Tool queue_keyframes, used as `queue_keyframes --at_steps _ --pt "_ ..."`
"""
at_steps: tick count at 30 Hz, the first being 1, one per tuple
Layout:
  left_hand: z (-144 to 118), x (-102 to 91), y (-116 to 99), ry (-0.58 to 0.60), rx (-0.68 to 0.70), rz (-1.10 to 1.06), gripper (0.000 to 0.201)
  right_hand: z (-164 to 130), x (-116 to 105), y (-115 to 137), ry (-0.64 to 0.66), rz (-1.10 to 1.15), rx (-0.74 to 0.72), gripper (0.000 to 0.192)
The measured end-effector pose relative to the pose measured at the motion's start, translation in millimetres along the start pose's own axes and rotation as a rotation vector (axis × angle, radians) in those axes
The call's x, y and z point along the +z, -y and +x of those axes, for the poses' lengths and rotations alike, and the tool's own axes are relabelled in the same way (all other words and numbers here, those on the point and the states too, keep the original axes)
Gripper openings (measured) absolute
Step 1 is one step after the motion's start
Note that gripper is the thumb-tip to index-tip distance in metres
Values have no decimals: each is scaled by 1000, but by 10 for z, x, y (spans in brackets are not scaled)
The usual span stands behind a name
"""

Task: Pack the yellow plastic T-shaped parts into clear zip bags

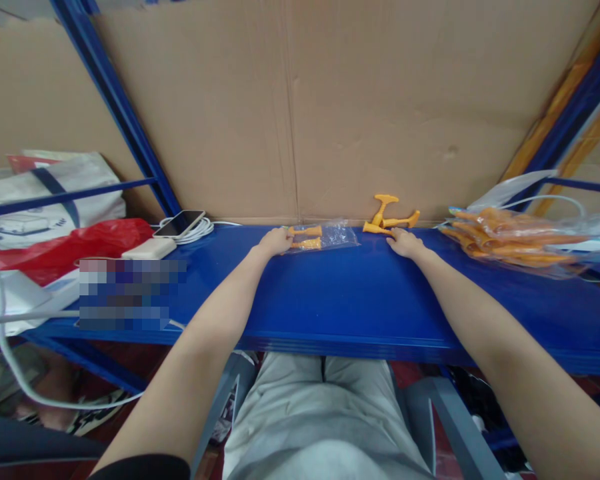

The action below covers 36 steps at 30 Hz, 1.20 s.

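Observation:
My left hand (276, 241) is closed on the left end of a clear plastic bag (343, 233), which lies flat on the blue shelf. Inside the bag are orange plastic pieces (307, 244) with flared ends. To the right, my right hand (406, 244) has its fingertips closed on the near piece of a small group of loose orange T-handled plastic pieces (386, 199). These pieces lie across one another against the cardboard, and one handle points up. My fingers partly hide the near piece, and its exact kind cannot be made out.
A larger clear bag of orange pieces (510, 237) lies at the right. On the left are a phone (180, 225) on a coiled white cable, a white block (150, 249), a red plastic bag (80, 243) and a cloth bag (93, 190). Cardboard (350, 113) walls the back of the blue shelf (340, 300).

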<state>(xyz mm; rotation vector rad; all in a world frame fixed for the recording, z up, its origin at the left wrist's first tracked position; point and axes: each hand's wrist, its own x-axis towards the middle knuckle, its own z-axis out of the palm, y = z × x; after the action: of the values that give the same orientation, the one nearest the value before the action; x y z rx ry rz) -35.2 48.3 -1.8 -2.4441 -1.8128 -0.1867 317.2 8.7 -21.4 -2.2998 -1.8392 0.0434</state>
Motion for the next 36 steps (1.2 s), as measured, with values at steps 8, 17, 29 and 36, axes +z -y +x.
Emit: queue_keyframes --at_steps 8,17,29,36 --pt "-21 -13 -7 -12 36 0 31 -112 -96 60 -95 -95 -24 45" --pt "26 10 13 10 -1 4 32 -2 7 -49 -5 -19 -55 58" --pt "14 16 8 -8 30 61 32 -177 -149 161 -54 -237 -106 46" --pt "10 14 0 -8 7 53 36 -194 -170 249 -6 -276 -162 45"
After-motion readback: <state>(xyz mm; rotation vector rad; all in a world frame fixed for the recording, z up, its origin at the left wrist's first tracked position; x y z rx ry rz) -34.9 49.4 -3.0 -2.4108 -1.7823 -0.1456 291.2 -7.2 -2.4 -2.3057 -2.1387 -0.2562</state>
